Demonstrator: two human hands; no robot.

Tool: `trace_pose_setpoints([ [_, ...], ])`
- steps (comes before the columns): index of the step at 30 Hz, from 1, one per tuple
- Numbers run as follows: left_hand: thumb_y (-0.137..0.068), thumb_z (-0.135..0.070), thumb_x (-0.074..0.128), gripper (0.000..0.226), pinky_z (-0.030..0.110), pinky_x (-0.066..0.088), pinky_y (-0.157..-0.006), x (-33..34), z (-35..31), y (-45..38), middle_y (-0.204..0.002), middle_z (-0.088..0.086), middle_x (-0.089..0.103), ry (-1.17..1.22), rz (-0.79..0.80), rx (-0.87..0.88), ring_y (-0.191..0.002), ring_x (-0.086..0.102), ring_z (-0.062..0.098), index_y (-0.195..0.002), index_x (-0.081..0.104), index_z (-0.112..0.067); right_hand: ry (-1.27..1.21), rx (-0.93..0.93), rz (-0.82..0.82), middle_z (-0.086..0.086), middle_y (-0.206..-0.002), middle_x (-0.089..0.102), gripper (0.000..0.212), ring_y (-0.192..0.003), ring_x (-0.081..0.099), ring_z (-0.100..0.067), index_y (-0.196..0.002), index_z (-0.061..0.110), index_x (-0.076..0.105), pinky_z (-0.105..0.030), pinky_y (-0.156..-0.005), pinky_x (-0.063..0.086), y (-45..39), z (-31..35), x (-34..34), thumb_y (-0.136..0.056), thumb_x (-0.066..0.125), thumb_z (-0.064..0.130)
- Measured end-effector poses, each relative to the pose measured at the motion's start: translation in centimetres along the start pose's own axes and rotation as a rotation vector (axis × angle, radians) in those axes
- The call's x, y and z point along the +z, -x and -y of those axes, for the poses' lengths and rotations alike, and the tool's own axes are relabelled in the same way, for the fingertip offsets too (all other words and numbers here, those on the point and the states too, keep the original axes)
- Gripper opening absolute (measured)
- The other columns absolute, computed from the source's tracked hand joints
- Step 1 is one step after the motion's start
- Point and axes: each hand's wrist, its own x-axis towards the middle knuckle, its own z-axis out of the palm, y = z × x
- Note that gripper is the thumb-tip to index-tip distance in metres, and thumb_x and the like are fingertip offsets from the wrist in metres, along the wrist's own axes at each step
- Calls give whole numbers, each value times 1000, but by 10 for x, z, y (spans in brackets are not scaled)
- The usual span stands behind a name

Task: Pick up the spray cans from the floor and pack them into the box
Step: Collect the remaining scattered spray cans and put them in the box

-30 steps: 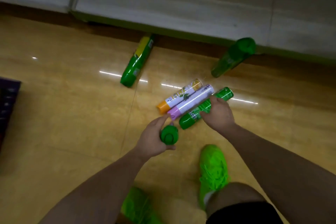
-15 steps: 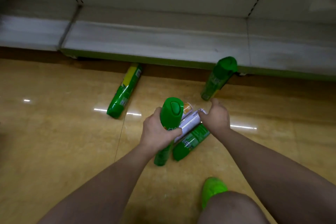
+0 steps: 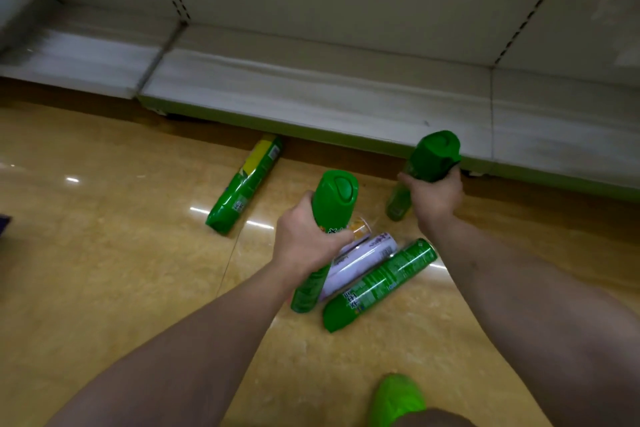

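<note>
Green cans fill both your fists, left hand (image 3: 304, 239) gripping one (image 3: 329, 215) and right hand (image 3: 434, 198) another (image 3: 429, 159), yet nothing is packed (no box visible): four more (image 3: 377, 284) lie on the floor (image 3: 104, 288).

1. Left hand (image 3: 304, 239) is gripping a green-capped can (image 3: 329, 218), held upright above the floor (image 3: 104, 270).
2. Right hand (image 3: 433, 198) is gripping a second green can (image 3: 433, 156) near the shelf base (image 3: 311, 104).
3. A lilac can (image 3: 363, 260), an orange-labelled can (image 3: 360, 229) and a green can (image 3: 381, 284) are lying side by side.
4. Another green can (image 3: 247, 184) is lying apart, to the left.
</note>
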Motion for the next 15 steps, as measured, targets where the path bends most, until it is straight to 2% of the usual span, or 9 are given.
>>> trace_pose_setpoints([
  [4,-58,-42,82,48,24,51,-64,-49,-38,25,-79,-13,64,2,-4,-30,-72,61,5,-96,58,-28,145,-43,76,-5,-123,67,69,-115,62,-24,-127,16,59,-24,-90,44,42,49,-26,-67,91,21],
  [7,-57,-44,82,54,25,52,-70,-101,-78,55,-85,-11,67,32,-18,-69,-78,63,11,-102,57,-29,195,-75,150,-4,-120,69,66,-112,64,-22,-124,17,61,-22,-89,44,90,104,-48,-65,91,20],
  [12,-54,-46,77,53,34,56,-77,-216,-152,114,-86,-9,66,61,-74,-117,-82,64,16,-99,57,-28,246,-112,274,-6,-115,71,66,-102,65,-19,-121,14,63,-20,-83,45,193,223,-85,-63,91,20],
  [15,-53,-48,76,57,36,57,-79,-295,-191,148,-92,-5,67,96,-100,-145,-88,65,19,-102,58,-27,293,-207,368,-8,-115,71,71,-107,65,-25,-123,17,59,-30,-89,52,259,294,-104,-60,91,23],
])
